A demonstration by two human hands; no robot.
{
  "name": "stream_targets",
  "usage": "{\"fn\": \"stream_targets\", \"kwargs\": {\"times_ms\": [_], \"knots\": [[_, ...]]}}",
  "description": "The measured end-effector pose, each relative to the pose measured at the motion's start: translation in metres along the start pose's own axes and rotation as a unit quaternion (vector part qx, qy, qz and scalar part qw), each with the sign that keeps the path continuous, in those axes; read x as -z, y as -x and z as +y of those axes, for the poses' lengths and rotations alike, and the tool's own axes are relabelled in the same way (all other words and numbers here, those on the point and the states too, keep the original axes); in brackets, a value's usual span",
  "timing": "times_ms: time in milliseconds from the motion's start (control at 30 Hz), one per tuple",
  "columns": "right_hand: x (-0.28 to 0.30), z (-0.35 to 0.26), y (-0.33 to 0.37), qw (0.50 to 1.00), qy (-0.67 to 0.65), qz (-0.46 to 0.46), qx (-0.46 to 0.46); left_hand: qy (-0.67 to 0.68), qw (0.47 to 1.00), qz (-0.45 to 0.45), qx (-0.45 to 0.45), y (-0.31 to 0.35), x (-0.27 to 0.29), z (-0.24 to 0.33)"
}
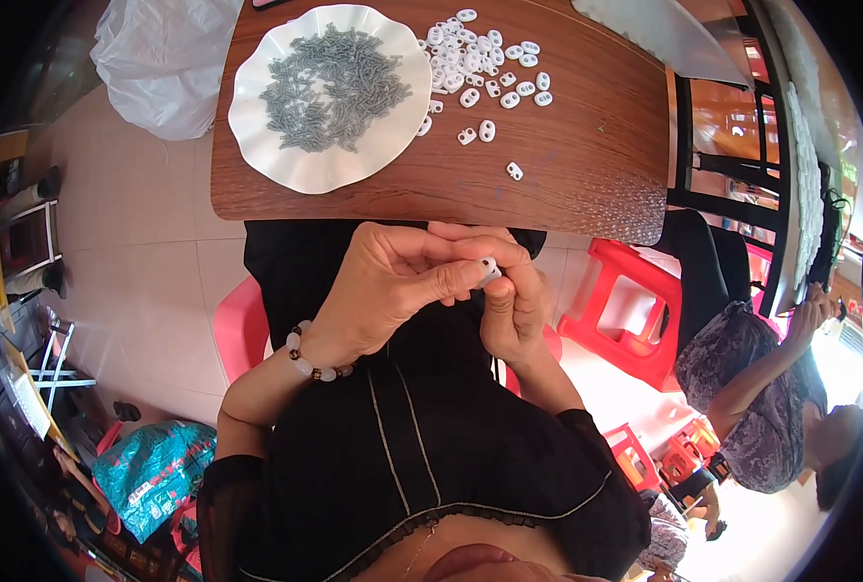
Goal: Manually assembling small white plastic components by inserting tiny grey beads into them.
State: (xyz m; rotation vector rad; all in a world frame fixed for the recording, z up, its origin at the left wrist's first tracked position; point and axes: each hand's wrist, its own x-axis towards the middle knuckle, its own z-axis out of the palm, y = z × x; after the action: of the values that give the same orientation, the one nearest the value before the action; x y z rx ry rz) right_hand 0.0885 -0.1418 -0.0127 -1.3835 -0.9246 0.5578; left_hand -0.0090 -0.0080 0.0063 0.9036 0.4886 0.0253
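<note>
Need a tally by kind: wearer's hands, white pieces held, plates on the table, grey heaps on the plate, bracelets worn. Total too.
Hands, left hand and right hand: 2
Held white piece: 1
Scalloped plate: 1
Grey heap: 1
Beaded bracelet: 1
Total: 6
Loose white pieces overlap, so left out.

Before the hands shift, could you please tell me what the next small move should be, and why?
Perhaps let the left hand steady the white piece while the right hand turns it slightly: both hands pinch it and hide part of it, and it is off the table, so only they seem to support it.
</note>
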Motion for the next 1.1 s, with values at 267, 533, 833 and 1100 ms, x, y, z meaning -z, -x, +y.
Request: {"fn": "stream_targets", "kwargs": {"times_ms": [267,533,833,1100], "knots": [[0.0,-0.003,0.001,0.999,0.024,0.016,0.018,-0.006,1.0,-0.004,0.015,0.002,-0.002,0.003],[-0.001,0.001,0.001,0.996,0.067,0.034,0.043,-0.012,1.0,0.013,-0.013,0.002,-0.007,0.002],[0.01,0.027,-0.006,0.975,-0.209,-0.001,-0.074,0.024,0.999,0.027,-0.04,-0.015,-0.006,-0.007],[0.012,0.034,-0.01,0.953,-0.281,-0.025,-0.107,0.006,0.996,0.052,-0.067,-0.019,-0.007,-0.013]]}}
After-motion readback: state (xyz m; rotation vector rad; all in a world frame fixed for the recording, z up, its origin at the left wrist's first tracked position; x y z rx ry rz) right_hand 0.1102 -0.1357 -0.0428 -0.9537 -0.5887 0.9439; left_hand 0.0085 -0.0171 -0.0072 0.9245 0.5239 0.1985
